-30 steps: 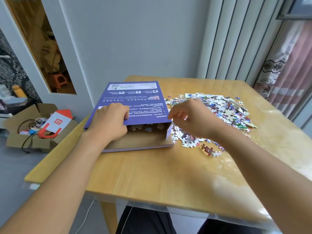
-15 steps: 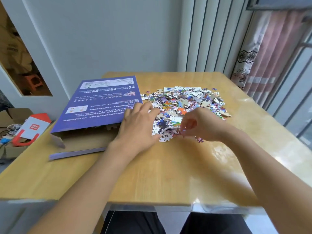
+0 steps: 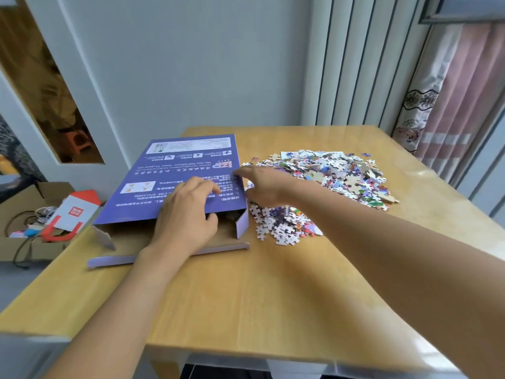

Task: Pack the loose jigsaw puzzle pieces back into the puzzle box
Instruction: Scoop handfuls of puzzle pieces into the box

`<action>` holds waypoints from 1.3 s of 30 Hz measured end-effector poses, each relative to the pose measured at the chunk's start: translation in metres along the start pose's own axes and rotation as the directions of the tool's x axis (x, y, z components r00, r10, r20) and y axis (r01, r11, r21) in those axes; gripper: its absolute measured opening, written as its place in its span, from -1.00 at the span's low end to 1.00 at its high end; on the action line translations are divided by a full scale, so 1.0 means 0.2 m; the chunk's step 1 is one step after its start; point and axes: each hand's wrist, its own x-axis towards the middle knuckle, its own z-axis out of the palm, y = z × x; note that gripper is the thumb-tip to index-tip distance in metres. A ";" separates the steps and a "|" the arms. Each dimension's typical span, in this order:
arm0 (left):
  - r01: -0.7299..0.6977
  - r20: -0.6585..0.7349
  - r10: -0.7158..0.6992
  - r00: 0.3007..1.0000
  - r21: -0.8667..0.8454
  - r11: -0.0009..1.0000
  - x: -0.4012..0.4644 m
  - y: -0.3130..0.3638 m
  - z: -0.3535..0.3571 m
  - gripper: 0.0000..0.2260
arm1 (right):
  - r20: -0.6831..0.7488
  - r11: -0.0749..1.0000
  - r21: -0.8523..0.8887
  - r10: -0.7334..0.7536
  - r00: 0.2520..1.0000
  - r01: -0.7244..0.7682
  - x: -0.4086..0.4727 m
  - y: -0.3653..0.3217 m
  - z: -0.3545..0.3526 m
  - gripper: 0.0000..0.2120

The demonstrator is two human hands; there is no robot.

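The purple puzzle box (image 3: 175, 170) lies flat on the left of the wooden table (image 3: 273, 291), its near end open and showing brown cardboard. My left hand (image 3: 188, 214) grips the near edge of the box's top panel, fingers on top and thumb at the opening. A heap of loose puzzle pieces (image 3: 328, 176) spreads to the right of the box. My right hand (image 3: 262, 184) hovers over the heap's left side, right against the box's right edge. Its thumb and curled fingers point at the box and seem to pinch a few pieces.
A side flap (image 3: 241, 224) stands up at the box's near right corner. On the floor to the left sits an open cardboard carton (image 3: 16, 203) with cables and a red-and-white paper bag (image 3: 71, 214). A wall, vertical blinds and curtains lie behind the table.
My left hand left the heap and went back to grip the box's top panel. My right hand moved left from the heap's near side to the box's right edge.
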 end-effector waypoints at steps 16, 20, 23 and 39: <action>-0.034 0.226 0.035 0.974 -0.009 0.999 0.15 -0.16 -0.05 -0.70 | 0.177 0.993 -0.092 -0.063 0.982 0.080 0.05 0.17 -0.06 -0.74; 0.048 0.517 -0.013 0.856 -0.055 0.997 0.32 -0.07 -0.16 -0.68 | -0.137 0.999 0.051 -0.011 0.991 0.018 0.21 0.25 -0.24 -0.79; 0.062 0.395 -0.006 0.919 -0.131 0.989 0.50 -0.01 -0.10 -0.66 | -0.122 0.971 0.126 0.217 0.968 -0.202 0.43 0.40 -0.28 -0.67; 0.002 0.367 -0.047 0.929 0.123 0.992 0.62 -0.07 0.25 -0.33 | 0.251 0.989 0.140 0.003 0.968 -0.039 0.68 0.51 -0.06 -0.68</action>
